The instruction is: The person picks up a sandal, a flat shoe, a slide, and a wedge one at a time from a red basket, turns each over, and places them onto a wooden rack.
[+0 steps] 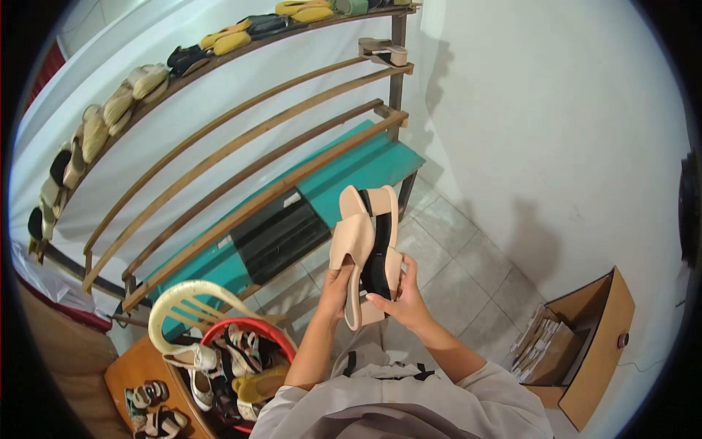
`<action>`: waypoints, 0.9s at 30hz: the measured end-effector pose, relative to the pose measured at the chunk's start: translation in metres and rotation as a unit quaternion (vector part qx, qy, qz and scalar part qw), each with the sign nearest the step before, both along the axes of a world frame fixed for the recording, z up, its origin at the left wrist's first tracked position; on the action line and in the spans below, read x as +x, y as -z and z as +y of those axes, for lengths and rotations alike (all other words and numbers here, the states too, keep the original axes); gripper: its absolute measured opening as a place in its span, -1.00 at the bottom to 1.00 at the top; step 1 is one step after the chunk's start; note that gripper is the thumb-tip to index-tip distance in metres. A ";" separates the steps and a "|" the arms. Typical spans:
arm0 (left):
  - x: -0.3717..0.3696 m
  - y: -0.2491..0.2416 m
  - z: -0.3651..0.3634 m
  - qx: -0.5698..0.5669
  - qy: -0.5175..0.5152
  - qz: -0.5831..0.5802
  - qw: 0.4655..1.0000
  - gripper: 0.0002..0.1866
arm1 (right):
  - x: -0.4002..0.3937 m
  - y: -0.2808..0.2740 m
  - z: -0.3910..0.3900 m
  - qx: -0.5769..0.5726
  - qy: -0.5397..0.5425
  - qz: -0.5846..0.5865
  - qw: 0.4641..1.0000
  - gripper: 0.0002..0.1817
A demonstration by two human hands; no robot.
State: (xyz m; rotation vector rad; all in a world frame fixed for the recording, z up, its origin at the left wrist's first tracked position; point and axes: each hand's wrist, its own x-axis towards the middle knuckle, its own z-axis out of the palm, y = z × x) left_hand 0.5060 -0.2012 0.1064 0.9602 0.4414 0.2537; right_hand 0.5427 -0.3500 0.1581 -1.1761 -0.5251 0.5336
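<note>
A pair of beige block-heeled sandals [352,241] with black insoles is held up in front of my body, one against the other. My left hand [336,289] grips the left sandal near its open end, fingers partly hidden behind it. The right sandal, turned so its black inner part shows, is in my right hand [404,298], with the thumb at its lower end. Another beige pair [383,53] stands at the right end of the rack's second level.
A wooden rack [263,164] carries yellow, black and beige shoes on top. Below it is a teal bench [380,157]. A cream chair [191,296] and a red-rimmed basket [281,336] of shoes stand lower left. An open wooden cabinet [601,351] with cardboard is lower right.
</note>
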 end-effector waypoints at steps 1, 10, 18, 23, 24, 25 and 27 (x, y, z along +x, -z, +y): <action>0.017 -0.005 0.007 -0.002 -0.004 0.005 1.000 -0.80 | 0.019 -0.004 0.008 0.002 -0.006 0.008 1.000 -0.05; 0.140 -0.053 0.052 -0.021 -0.058 -0.046 0.997 -0.83 | 0.147 -0.024 0.059 0.005 -0.037 -0.040 0.999 -0.02; 0.216 -0.063 0.066 0.047 -0.063 -0.056 0.995 -0.76 | 0.225 -0.046 0.077 0.007 -0.053 -0.006 0.999 0.06; 0.265 -0.069 0.061 0.093 -0.092 -0.043 0.990 -0.72 | 0.285 -0.026 0.085 -0.012 -0.056 0.016 0.998 0.07; 0.277 -0.069 0.060 0.091 -0.095 -0.042 0.990 -0.72 | 0.298 -0.023 0.086 -0.013 -0.059 0.017 0.998 0.07; 0.289 -0.070 0.059 0.089 -0.097 -0.041 0.990 -0.72 | 0.309 -0.024 0.086 -0.009 -0.063 0.037 0.997 0.06; 0.315 -0.070 0.057 0.108 -0.095 -0.047 0.989 -0.71 | 0.335 -0.028 0.085 -0.001 -0.070 0.075 0.995 0.03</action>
